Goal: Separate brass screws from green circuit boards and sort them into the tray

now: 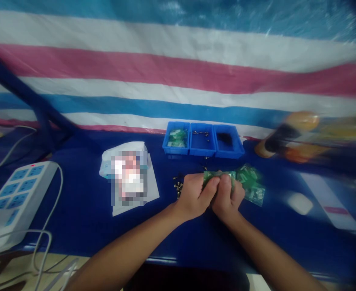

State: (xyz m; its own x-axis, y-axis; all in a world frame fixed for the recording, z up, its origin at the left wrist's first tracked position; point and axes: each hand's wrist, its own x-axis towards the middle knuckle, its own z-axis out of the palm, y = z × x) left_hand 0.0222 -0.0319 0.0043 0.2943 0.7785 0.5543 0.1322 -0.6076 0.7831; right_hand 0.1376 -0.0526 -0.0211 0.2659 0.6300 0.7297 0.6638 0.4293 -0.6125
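Note:
My left hand [196, 196] and my right hand [228, 196] meet at the middle of the blue table [83, 210], both closed on the top edge of a clear plastic bag [251, 184] of small green circuit boards. The bag lies to the right of my right hand. Several small dark metal parts [178, 188] lie loose just left of my left hand.
Three joined blue bins [202, 139] stand behind the hands, holding green boards, small parts and something dark. A white paper packet [129, 173] lies to the left, a white power strip [12, 198] with cables at far left. A white mouse [299, 202] and blurred orange tools [287, 135] are at right.

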